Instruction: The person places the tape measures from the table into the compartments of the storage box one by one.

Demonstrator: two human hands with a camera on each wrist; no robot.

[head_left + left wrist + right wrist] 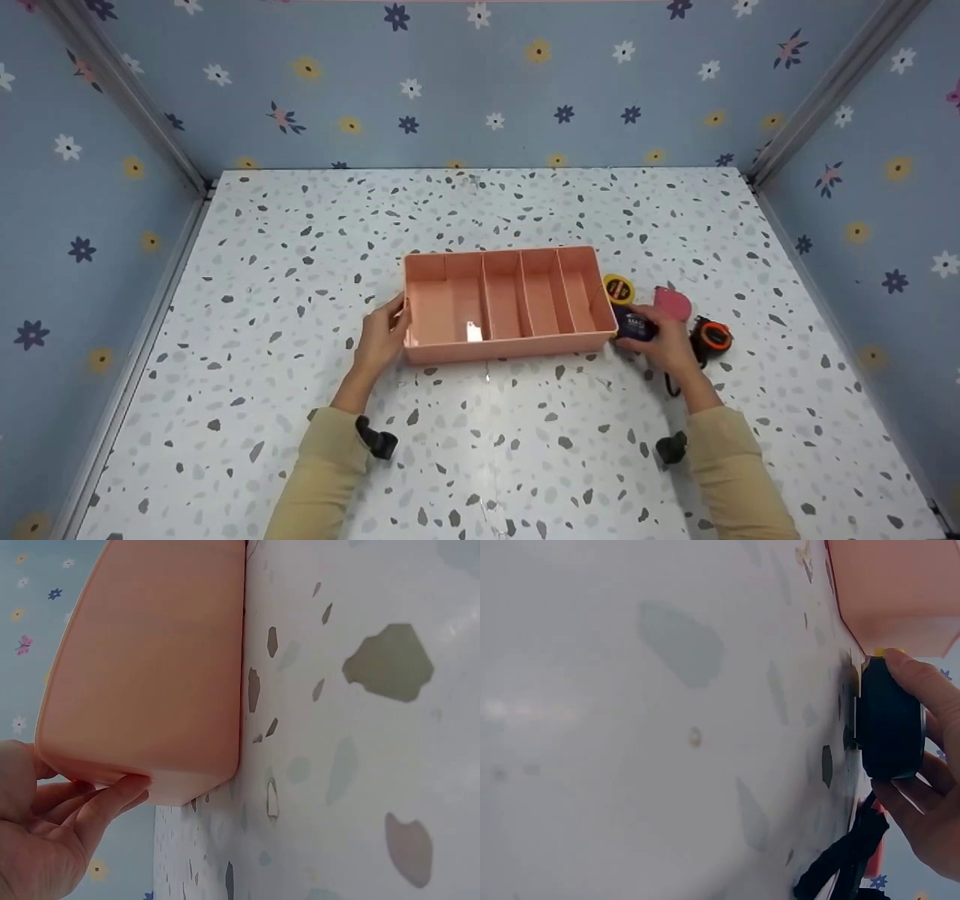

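Note:
A salmon-pink divided organizer box (510, 349) sits on the table, its compartments holding nothing visible. My left hand (381, 337) holds its left end, the fingers bent against the end wall near the rim in the left wrist view (60, 832). Just beyond the box's right end, my right hand (667, 341) grips a dark blue tape measure (634, 324). The right wrist view shows the thumb and fingers on opposite edges of this tape measure (892, 720). Whether it touches the table is unclear.
Near my right hand lie a yellow-and-black tape measure (619, 289), a pink tape measure (673, 302) and a black-and-orange tape measure (716, 336) with a black strap (672, 386). Flower-patterned walls (480, 82) enclose the back and sides of the speckled table (480, 442).

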